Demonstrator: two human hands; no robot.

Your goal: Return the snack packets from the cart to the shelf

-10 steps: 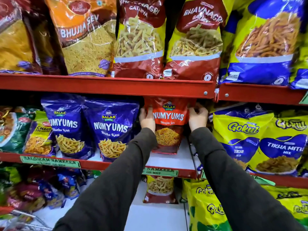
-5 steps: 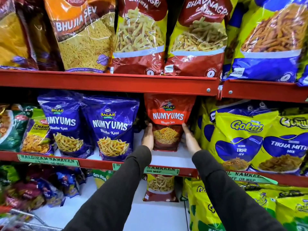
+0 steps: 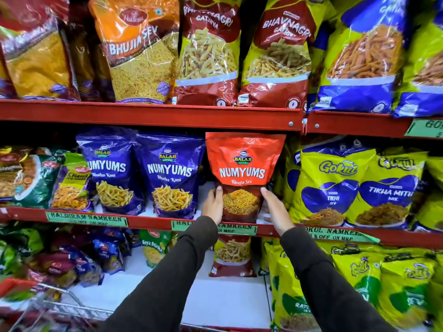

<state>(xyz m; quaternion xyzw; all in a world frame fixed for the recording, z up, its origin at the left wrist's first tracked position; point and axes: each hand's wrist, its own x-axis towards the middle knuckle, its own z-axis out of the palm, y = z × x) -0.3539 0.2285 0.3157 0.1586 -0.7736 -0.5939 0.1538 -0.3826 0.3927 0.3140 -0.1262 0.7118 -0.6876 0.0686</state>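
Both hands sliding lower since earlier; left hand [image 3: 212, 204] and right hand [image 3: 275, 209] flanking red packet [image 3: 242, 173], fingers straight, loosely touching, standing it on middle shelf [image 3: 148, 220]. Next: letting go, reaching cart [image 3: 60, 305].

"BALAJI NUMYUMS Bhujia Sev" is printed on the red packet [image 3: 242, 164]. "NUMYUMS Bhatha Kani" is read on two purple packets [image 3: 169, 173]. "BHUJIA SEV" is shown on the orange bag [image 3: 134, 44], "Gokul" on the yellow bag [image 3: 333, 178], and "HALDIRAM NAMKEEN" on a green shelf label [image 3: 86, 219].
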